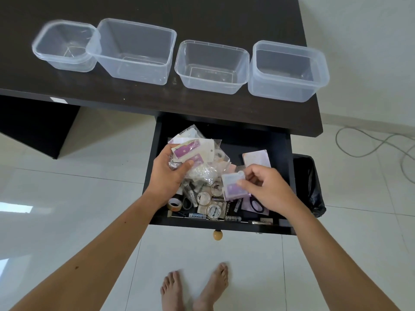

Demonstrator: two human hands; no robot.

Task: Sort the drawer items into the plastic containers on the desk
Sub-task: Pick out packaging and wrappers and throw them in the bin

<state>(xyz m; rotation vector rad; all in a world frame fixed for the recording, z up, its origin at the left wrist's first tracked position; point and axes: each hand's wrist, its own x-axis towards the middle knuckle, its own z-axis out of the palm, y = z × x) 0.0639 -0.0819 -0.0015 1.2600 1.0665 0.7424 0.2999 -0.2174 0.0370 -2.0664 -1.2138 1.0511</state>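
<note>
Head view: four tubs (pixel 211 66) on the table are empty. Left hand (pixel 167 173) grips plastic packets (pixel 193 149); right hand (pixel 262 187) pinches a purple packet (pixel 231 187). Drawer (pixel 280 153) stays full.

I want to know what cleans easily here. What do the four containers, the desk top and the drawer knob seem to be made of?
Containers: clear, slightly frosted plastic; the desk shows through. Desk top: dark brown, probably laminated board, faintly reflective. Drawer knob: tan, smooth, perhaps wood.

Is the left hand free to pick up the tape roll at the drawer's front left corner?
Probably not: the left hand already holds plastic packets, though the tape roll lies uncovered below its wrist.
</note>
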